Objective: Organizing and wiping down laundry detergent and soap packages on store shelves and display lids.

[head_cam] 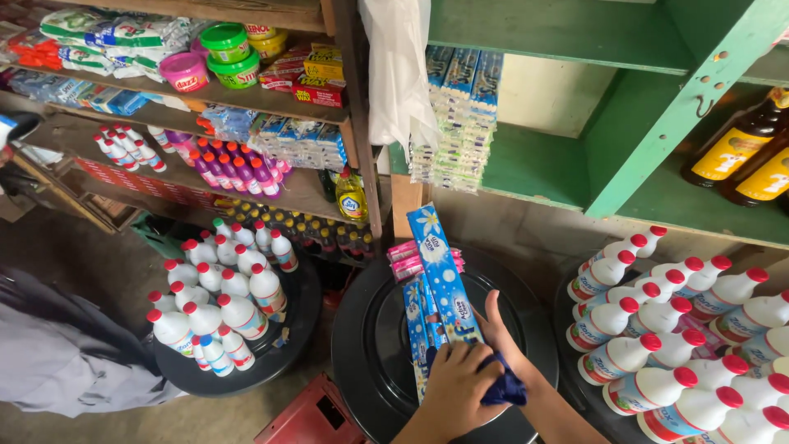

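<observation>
Blue packs (440, 284), tilted for wiping: right hand (505, 341) grips them, left hand (456, 386) clenches dark cloth (503, 388), above black lid (370, 345).

- Left hand (454, 386) grips a dark blue cloth (503, 386) against a blue sachet strip (442, 284).
- Right hand (503, 335) supports the strip above a black lid (370, 345).

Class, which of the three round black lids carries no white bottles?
The middle black lid: it carries long blue packets under both hands; the side lids hold red-capped bottles.
</observation>
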